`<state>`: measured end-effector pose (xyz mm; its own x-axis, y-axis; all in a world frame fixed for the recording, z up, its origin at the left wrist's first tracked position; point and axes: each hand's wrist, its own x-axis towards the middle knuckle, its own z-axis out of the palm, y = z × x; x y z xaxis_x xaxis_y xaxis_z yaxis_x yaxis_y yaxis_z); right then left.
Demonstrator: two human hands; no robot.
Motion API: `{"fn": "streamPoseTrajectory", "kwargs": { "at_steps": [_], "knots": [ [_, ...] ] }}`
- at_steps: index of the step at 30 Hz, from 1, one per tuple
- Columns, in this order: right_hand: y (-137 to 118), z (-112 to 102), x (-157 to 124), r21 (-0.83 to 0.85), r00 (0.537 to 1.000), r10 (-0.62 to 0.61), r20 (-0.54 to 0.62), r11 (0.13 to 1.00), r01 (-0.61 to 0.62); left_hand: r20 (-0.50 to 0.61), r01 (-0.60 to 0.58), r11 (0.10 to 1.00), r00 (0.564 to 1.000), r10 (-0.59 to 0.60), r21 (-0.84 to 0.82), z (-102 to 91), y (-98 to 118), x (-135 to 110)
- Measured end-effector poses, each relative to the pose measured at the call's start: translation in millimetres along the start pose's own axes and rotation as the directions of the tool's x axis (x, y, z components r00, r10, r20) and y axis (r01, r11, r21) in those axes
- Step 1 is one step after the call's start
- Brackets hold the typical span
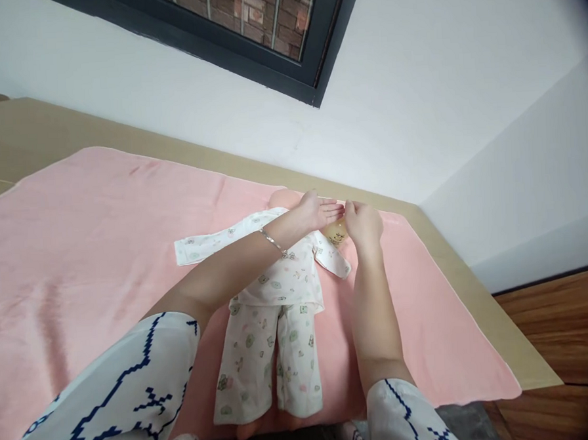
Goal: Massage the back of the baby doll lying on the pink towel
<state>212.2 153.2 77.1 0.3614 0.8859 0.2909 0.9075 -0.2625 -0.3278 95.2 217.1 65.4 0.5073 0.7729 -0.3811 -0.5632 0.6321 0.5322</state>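
My left hand [320, 211] is open, palm up with its fingers stretched out, over the far right part of a pink blanket. Close to those fingertips, my right hand [366, 224] is closed with its fingers curled in; what it holds, if anything, is hidden. Between and just below both hands is a yellowish, see-through rounded thing [336, 233] with a dark drawn face, partly covered. A baby doll [284, 199] lies on its back below my left forearm, which hides part of it. It wears a white printed top [282, 280] and matching trousers [296, 358].
The pink blanket [103, 256] covers most of a beige tabletop [448, 258]. Behind stands a white wall [391, 110] with a dark-framed window [311, 81]. Brown wooden panels [570, 317] are at the right, below the table edge.
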Motion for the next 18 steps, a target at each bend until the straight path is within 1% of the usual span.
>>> {"fn": "streamPoseTrajectory", "kwargs": {
  "at_steps": [2, 5, 9, 13, 15, 18],
  "knots": [
    [-5, -1, 3, 0.006, 0.998, 0.057, 0.004, 0.998, -0.057, 0.028, 0.003, 1.0, 1.0, -0.003, -0.015, -10.8, 2, -23],
    [-9, -3, 8, -0.015, 0.996, 0.094, -0.009, 0.995, -0.094, 0.049, 0.001, 0.999, 0.999, 0.001, -0.037, -33.6, 4, -58],
    [-14, -6, 11, -0.01, 0.991, 0.132, 0.01, 0.991, -0.132, 0.099, -0.037, 0.998, 0.994, 0.042, -0.046, -60.3, 2, -92],
    [-22, -5, 9, -0.05, 0.993, 0.119, 0.007, 0.992, -0.118, 0.121, -0.088, 0.995, 0.988, 0.093, -0.047, -71.0, -1, -112],
    [-23, -1, 6, -0.053, 0.994, 0.109, 0.009, 0.993, -0.108, 0.129, -0.102, 0.994, 0.986, 0.107, -0.042, -74.4, -2, -117],
    [-21, 6, -1, -0.028, 0.997, 0.072, 0.008, 0.997, -0.072, 0.18, -0.119, 0.992, 0.976, 0.124, -0.041, -80.6, -5, -121]
  ]
}}
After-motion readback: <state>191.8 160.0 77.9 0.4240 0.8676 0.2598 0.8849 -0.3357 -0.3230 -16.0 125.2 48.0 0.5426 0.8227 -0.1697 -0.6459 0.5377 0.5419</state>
